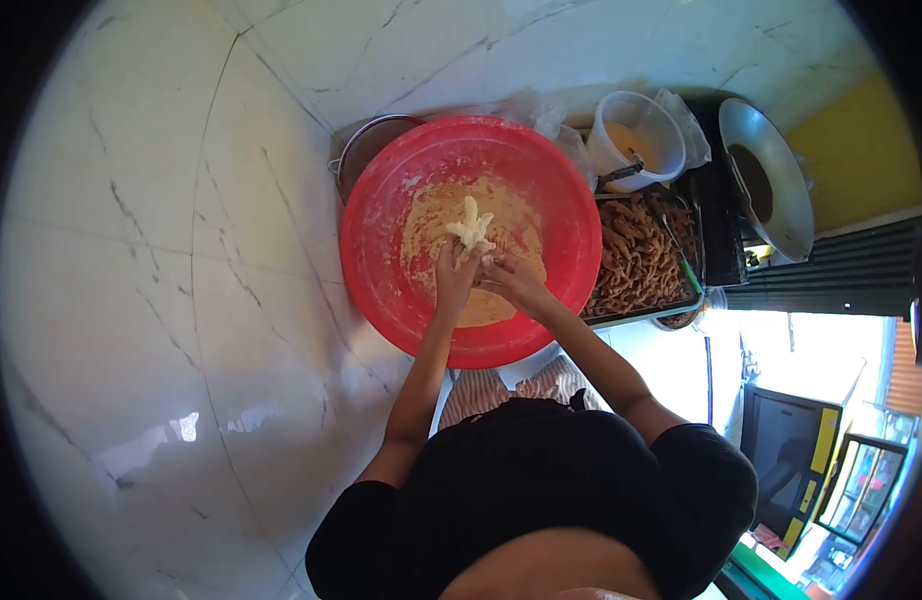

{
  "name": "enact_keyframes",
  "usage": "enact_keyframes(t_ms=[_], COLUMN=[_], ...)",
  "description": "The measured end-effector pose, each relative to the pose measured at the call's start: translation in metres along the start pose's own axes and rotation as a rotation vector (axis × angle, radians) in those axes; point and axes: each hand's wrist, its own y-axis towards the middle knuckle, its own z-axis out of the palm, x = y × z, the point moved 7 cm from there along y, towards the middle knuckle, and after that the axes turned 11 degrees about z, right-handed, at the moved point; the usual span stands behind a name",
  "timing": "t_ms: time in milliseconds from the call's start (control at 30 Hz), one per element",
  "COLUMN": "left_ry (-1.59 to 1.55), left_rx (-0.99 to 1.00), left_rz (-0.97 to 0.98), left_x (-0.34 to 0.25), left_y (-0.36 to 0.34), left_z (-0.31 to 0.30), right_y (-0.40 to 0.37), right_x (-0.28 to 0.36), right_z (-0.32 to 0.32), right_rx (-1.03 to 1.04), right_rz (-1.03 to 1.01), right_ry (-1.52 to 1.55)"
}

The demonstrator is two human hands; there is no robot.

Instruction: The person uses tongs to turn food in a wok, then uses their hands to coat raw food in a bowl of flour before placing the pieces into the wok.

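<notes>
A pale, flour-coated piece (pixel 471 224) with several prongs, shaped like a chicken foot, is held up over a big red basin (pixel 376 270). My left hand (pixel 455 276) grips its lower end with closed fingers. Beside it, my right hand (pixel 513 282) has its fingers pinched together at the base of the same piece. Under both hands, yellowish flour (pixel 516 220) covers the basin's bottom, and white dust clings to the inner wall. My fingertips partly hide the end of the piece.
Right of the basin is a tray of brown fried pieces (pixel 636 255) with green-handled tongs (pixel 689 272). Behind it are a white bucket (pixel 669 130) of orange-yellow liquid and a wok (pixel 796 215) of dark oil. A pot (pixel 366 150) sits behind the basin; a tiled wall (pixel 231 250) borders the left.
</notes>
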Motion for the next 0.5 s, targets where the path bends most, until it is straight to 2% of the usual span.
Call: enact_keyframes(t_ms=[67, 100, 167, 267, 300, 367, 400, 467, 500], left_ry=[0.045, 0.045, 0.116, 0.107, 0.097, -0.299, -0.303, -0.058, -0.057], left_rx=[0.055, 0.075, 0.084, 0.055, 0.101, 0.022, 0.077, 0.107, 0.149], left_rz=[0.020, 0.018, -0.008, -0.084, -0.083, -0.100, -0.108, -0.117, -0.118], left_x=[0.000, 0.004, 0.017, 0.025, 0.023, 0.014, 0.014, 0.016, 0.018], left_y=[0.002, 0.004, 0.010, 0.007, 0.005, -0.002, -0.004, -0.010, -0.014], left_z=[0.006, 0.008, 0.010, 0.031, 0.050, 0.080, 0.094, 0.109, 0.123], right_y=[-0.006, -0.012, -0.030, -0.049, -0.061, -0.085, -0.103, -0.137, -0.165], right_x=[0.004, 0.010, 0.028, 0.039, 0.047, 0.064, 0.078, 0.099, 0.119], right_z=[-0.021, -0.025, -0.033, -0.057, -0.065, -0.073, -0.083, -0.089, -0.095], right_rx=[-0.145, -0.158, -0.269, -0.301, -0.338, -0.362, -0.403, -0.363, -0.448], right_rz=[-0.099, -0.113, -0.178, -0.239, -0.268, -0.311, -0.348, -0.318, -0.198], right_ry=[-0.231, -0.224, -0.413, -0.433, -0.426, -0.477, -0.463, -0.382, -0.484])
